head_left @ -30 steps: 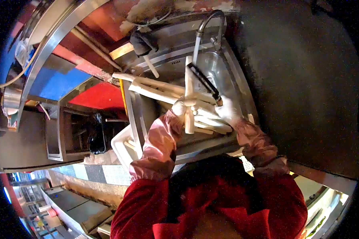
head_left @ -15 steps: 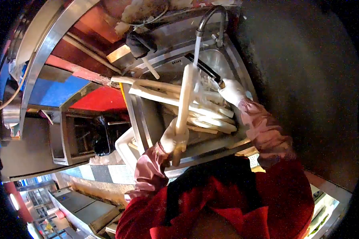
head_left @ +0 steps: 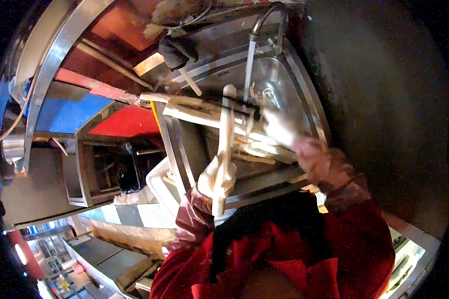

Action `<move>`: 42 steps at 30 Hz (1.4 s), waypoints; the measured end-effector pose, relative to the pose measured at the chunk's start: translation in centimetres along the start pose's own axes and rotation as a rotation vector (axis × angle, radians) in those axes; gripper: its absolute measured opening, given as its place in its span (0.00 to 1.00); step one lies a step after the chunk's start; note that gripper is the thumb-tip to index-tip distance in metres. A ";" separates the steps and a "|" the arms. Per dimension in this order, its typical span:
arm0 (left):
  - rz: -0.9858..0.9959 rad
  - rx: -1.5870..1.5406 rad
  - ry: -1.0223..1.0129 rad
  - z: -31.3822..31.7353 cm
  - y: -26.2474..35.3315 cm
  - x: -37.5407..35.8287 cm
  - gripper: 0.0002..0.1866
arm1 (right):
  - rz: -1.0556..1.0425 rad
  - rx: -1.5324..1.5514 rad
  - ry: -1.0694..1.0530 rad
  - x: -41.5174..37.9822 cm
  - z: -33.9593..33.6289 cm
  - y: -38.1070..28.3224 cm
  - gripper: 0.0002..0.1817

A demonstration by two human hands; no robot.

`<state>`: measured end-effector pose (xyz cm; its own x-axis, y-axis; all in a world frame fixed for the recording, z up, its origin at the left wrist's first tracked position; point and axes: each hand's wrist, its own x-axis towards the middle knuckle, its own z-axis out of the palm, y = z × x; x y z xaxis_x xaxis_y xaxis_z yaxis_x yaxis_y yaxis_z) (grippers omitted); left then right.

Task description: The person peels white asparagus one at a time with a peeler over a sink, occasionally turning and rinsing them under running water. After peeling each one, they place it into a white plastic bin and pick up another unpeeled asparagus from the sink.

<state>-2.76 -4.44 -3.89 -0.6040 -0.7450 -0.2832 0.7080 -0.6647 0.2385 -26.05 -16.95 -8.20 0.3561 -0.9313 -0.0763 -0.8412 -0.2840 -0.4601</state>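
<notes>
My left hand, in a whitish glove, is wrapped round a long pale stalk near its lower end. The stalk stands tilted up over the sink, its tip left of the running water. In my right hand, also gloved and smeared by motion, is a long black tool that crosses the stalk; blur hides its exact kind. More long pale stalks lie across the sink beneath both hands. Thin pale shavings hang or lie near the water stream.
A curved metal tap runs water into the sink. A dark cloth-like bundle with a pale handle rests at the back rim. To the left are a white tub, a black plastic bag and a metal frame stand.
My right hand and the black tool have moved left and down, onto the stalk. The stalk has become more upright and its tip has left the water. My left hand stays closed round it.
</notes>
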 end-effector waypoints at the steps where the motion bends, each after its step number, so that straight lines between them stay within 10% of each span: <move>1: -0.008 0.005 -0.003 -0.1 -0.2 -0.3 0.21 | 0.150 0.025 0.031 1.3 -2.0 0.7 0.12; 8: 0.052 0.026 0.141 0.3 -0.1 0.1 0.26 | 0.079 0.016 -0.058 -2.6 -4.0 -1.8 0.15; 11: 0.076 -0.136 0.046 -0.9 0.0 0.7 0.23 | -0.432 0.059 0.332 -5.1 -1.3 -3.3 0.21; 17: -0.018 -0.082 -0.018 -1.0 0.2 -0.3 0.22 | 0.378 0.073 -0.096 2.4 -1.3 3.5 0.14; 21: -0.033 -0.101 -0.012 -1.8 0.1 -0.2 0.24 | 0.411 0.306 -0.040 0.9 -1.8 2.2 0.15; 23: -0.053 -0.151 -0.030 -2.9 0.4 0.7 0.25 | 0.296 0.554 0.035 -1.6 1.3 0.8 0.14; 27: -0.155 -0.386 -0.261 -3.0 0.5 2.1 0.25 | -0.303 0.024 0.166 -5.8 -0.1 -3.4 0.11; 29: -0.148 -0.433 -0.145 -2.6 -0.1 1.1 0.29 | -0.306 0.205 0.371 -3.8 1.1 -2.9 0.08; 30: -0.141 -0.345 -0.111 -1.9 -0.1 0.5 0.29 | 0.290 0.953 0.129 -1.4 6.9 1.5 0.10; 31: -0.135 -0.258 -0.078 -1.1 -0.1 0.0 0.30 | 0.397 0.888 0.071 -0.1 6.1 3.0 0.12; 34: -0.055 -0.424 0.122 -0.6 -0.6 -0.9 0.26 | 0.466 0.540 -0.027 2.7 3.9 5.5 0.17; 38: -0.106 -0.244 -0.028 -0.9 -0.5 -0.9 0.28 | 0.595 1.600 -0.393 1.9 2.5 2.8 0.17; 42: -0.230 -0.477 -0.275 -2.5 -2.1 0.3 0.30 | 0.402 2.054 -0.204 2.3 0.4 -3.4 0.17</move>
<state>-3.54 -3.15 -6.84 -0.7886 -0.6148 -0.0116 0.5958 -0.7592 -0.2618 -22.22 -18.00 -7.13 0.4617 -0.7897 -0.4040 0.6361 0.6122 -0.4697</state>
